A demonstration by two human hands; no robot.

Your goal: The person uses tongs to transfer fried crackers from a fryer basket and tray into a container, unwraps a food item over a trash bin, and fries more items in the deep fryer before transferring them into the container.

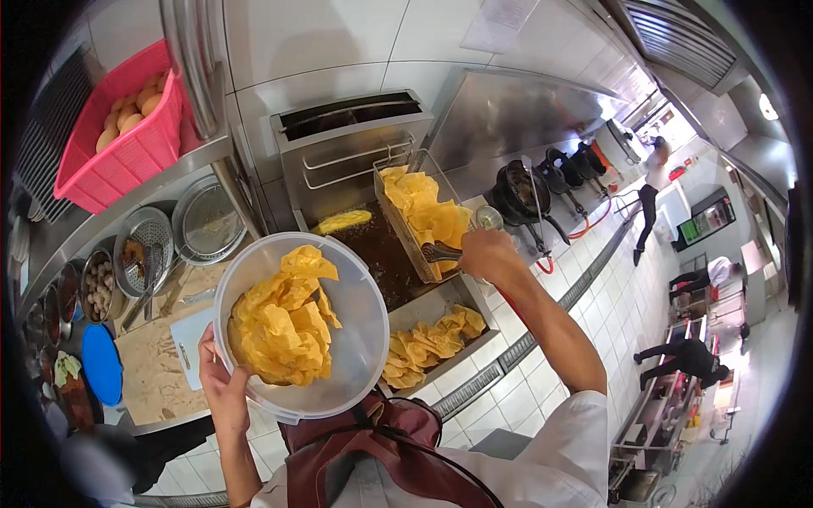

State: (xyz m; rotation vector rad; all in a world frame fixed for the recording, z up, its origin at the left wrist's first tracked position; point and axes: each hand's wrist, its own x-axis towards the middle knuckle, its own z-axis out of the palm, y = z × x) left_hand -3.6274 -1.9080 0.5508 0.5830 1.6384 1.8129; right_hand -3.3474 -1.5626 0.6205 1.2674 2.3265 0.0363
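My left hand (225, 384) grips the rim of a round translucent plastic tub (359, 355), tilted towards me and partly filled with crisp yellow fried sheets (286, 324). My right hand (489, 254) is closed on a dark utensil (439, 252), probably tongs, whose end lies over the wire fry basket (457, 184). More fried sheets (419, 203) fill that basket, which sits over the deep fryer's dark oil (356, 254). One yellow piece (343, 222) lies in the oil. In front of the fryer, a metal trough (489, 317) holds more fried sheets (432, 349).
Left stand a worktop (159, 381) with a white board (190, 343), perforated strainer (136, 222) and blue lid (101, 365). A pink egg basket (120, 171) sits above. Black pans (517, 190) line the right-hand range. A person (95, 467) stands near left; others (686, 362) are farther right.
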